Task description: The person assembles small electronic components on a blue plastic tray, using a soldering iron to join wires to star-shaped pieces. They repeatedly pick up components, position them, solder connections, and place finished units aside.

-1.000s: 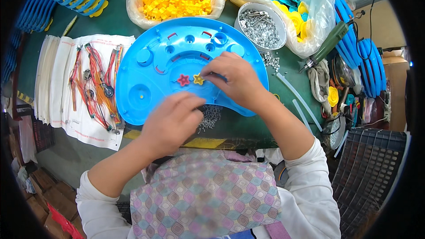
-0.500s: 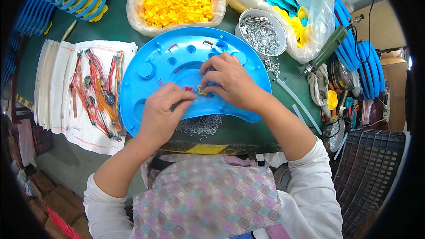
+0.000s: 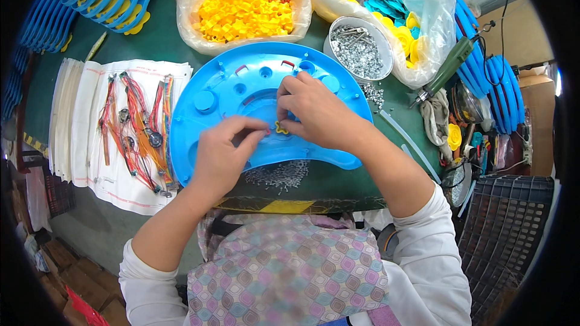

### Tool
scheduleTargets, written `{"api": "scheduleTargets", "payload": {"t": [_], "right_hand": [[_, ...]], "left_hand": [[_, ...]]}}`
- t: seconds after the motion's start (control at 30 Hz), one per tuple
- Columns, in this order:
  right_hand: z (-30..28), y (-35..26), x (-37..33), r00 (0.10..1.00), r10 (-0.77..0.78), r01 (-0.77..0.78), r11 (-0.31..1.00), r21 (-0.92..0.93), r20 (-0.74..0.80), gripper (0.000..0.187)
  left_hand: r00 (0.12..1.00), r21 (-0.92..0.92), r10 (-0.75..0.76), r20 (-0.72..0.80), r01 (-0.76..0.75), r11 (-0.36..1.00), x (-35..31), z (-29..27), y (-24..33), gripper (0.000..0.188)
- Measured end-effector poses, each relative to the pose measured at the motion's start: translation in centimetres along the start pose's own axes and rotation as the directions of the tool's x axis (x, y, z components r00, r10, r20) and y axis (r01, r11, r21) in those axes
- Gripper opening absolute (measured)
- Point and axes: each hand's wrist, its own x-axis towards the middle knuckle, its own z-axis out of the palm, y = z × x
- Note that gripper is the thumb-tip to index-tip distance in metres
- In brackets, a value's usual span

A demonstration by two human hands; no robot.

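Note:
A blue, kidney-shaped plastic shell [image 3: 223, 72] lies hollow side up on the table in front of me, with posts and round recesses inside it. Over its middle, my left hand [image 3: 223, 148] pinches a small red plastic piece [image 3: 267, 132] that its fingertips mostly hide. My right hand [image 3: 317, 111] comes in from the right. Its thumb and fingers close on a small yellow star-shaped piece [image 3: 281, 127], low over the shell. The two hands' fingertips nearly meet.
Behind the shell stand a bag of yellow and red pieces [image 3: 244, 9], a tub of screws [image 3: 360, 48] and a bag of yellow and teal parts [image 3: 417, 24]. A green power screwdriver [image 3: 447, 69] is at right, wired speakers [image 3: 155, 139] at left. Loose screws [image 3: 278, 175] lie in front.
The red piece, more visible before, is now mostly covered by my left fingertips, which have come closer to the right hand. The whole view has shifted slightly.

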Motion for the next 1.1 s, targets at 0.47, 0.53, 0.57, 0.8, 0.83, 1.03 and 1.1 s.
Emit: {"api": "scheduleTargets", "payload": {"t": [0.47, 0.53, 0.57, 0.8, 0.83, 1.03, 1.1], "right_hand": [[3.2, -3.2, -5.2, 0.898, 0.166, -0.015, 0.938, 0.348, -0.408, 0.022], [4.1, -3.0, -5.9, 0.893, 0.169, -0.018, 0.94, 0.341, -0.418, 0.023], [4.3, -2.8, -6.1, 0.89, 0.17, -0.019, 0.941, 0.338, -0.423, 0.023], [4.8, -2.7, -5.7, 0.894, 0.086, 0.023, 0.971, 0.237, -0.44, 0.02], [4.8, -2.7, -5.7, 0.892, 0.082, 0.025, 0.973, 0.229, -0.446, 0.02], [4.5, -3.4, -5.9, 0.925, -0.113, 0.165, 0.98, 0.115, -0.362, 0.02], [4.5, -3.4, -5.9, 0.932, -0.113, 0.156, 0.983, 0.099, -0.345, 0.019]], "left_hand": [[0.9, 0.597, 0.386, 0.202, -0.426, 0.68, 2.4, -1.4, -0.6, 0.013], [0.913, 0.607, 0.342, 0.222, -0.404, 0.684, 2.5, -1.3, -0.3, 0.014], [0.919, 0.612, 0.319, 0.232, -0.393, 0.686, 2.6, -1.3, -0.2, 0.015], [0.934, 0.677, 0.253, 0.253, -0.358, 0.643, 3.3, -0.9, 0.7, 0.014], [0.939, 0.694, 0.246, 0.239, -0.342, 0.633, 3.3, -0.6, 0.6, 0.015], [0.948, 0.7, 0.282, 0.148, -0.302, 0.648, 3.0, 0.2, 0.4, 0.021], [0.947, 0.603, 0.312, 0.08, -0.295, 0.741, 2.2, 0.2, 0.4, 0.023]]}}
